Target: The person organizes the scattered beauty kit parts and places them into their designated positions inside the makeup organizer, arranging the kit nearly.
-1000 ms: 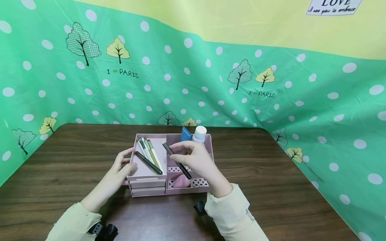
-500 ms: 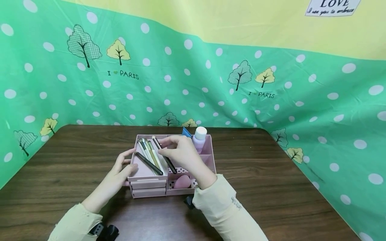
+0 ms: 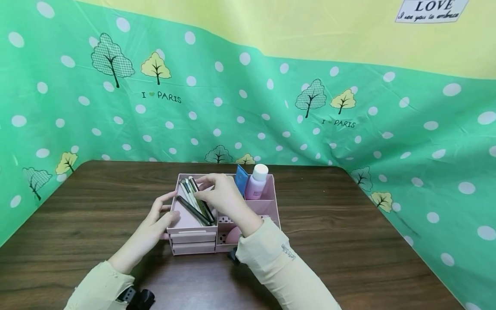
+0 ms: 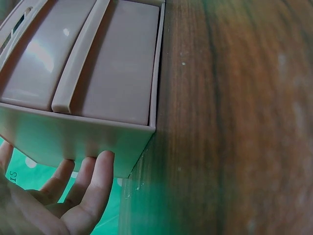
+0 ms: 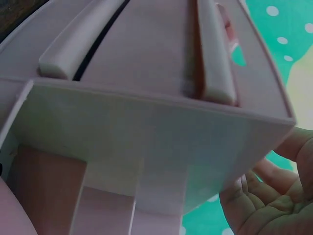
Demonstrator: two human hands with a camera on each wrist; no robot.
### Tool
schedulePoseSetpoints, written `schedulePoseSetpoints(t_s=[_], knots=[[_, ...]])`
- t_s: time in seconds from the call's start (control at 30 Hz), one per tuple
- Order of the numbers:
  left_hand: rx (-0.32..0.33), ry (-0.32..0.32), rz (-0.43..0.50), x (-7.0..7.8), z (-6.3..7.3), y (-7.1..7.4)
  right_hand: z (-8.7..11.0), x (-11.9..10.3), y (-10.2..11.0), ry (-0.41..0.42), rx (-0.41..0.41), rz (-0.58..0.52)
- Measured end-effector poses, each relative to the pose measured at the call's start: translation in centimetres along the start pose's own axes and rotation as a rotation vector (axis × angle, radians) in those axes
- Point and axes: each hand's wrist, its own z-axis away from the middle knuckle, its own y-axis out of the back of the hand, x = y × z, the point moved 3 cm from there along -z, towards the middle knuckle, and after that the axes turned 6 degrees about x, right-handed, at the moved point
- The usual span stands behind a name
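Observation:
A pink desktop organizer [image 3: 193,237] with two small drawers stands on the table. My left hand [image 3: 155,220] rests against its left side; in the left wrist view the fingertips [image 4: 104,161] touch the side wall. Over the top tray, my right hand [image 3: 221,194] pinches a dark-handled makeup brush [image 3: 208,212], tilted and lying close along the other brushes. Several light and greenish brushes [image 3: 189,194] lie in the tray, with another dark brush [image 3: 191,209] across them. In the right wrist view the organizer hides part of the right hand [image 5: 274,196], and the brush is out of sight.
In the organizer's back right compartment stand a blue tube [image 3: 241,178] and a white-capped bottle [image 3: 257,184]. A pink makeup sponge [image 3: 233,236] sits in a front compartment, partly behind the right sleeve. The brown wooden table [image 3: 348,241] extends around; a green curtain [image 3: 271,107] hangs behind.
My right hand has moved left with the dark brush, from above the middle compartments to over the tray, and lowered it beside the other brushes. The left hand keeps its place.

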Motion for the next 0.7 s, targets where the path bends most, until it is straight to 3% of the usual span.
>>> schedulePoseSetpoints(t_s=[0.37, 0.7], knots=[[-0.015, -0.021, 0.035, 0.1, 0.0, 0.0, 0.0, 0.4, -0.5, -0.046, -0.03, -0.015], [-0.006, -0.016, 0.011, 0.1, 0.1, 0.0, 1.4, 0.6, 0.9, 0.046, -0.027, -0.074]])
